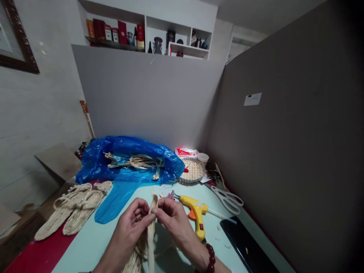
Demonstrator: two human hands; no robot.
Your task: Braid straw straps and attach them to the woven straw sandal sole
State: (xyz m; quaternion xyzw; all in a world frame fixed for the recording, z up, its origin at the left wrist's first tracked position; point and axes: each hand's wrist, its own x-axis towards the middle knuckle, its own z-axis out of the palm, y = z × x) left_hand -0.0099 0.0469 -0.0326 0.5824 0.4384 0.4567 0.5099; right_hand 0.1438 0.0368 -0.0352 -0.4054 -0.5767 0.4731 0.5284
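A: A pale fibre strip [151,242] is held front and centre, over the near part of the table [85,244], its browned, curled tip pointed toward the far side. And how is it gripped?

B: From both sides! Near the tip it is pinched by the thumb and fingers of the left hand [133,217], and right there it is pinched by the right hand [173,218] too, thumbs close together. How hard it is pressed cannot be told.

A: And the weight?

B: Next to nothing, by the look of it. The strip is judged light, dry and thin: soft enough to be folded, yet likely to be split if it is tugged sharply. Little slip is to be expected from so papery a surface.

A: Where is it best held, then?

B: Close to the tip, across the full width, so that strain is not put on one edge. Lower down, it is seen beside the braided straw piece [133,261]; whether the two are joined cannot be told.

A: And the yellow glue gun [200,212]?

B: Laid just beyond the right hand, untouched by any finger.
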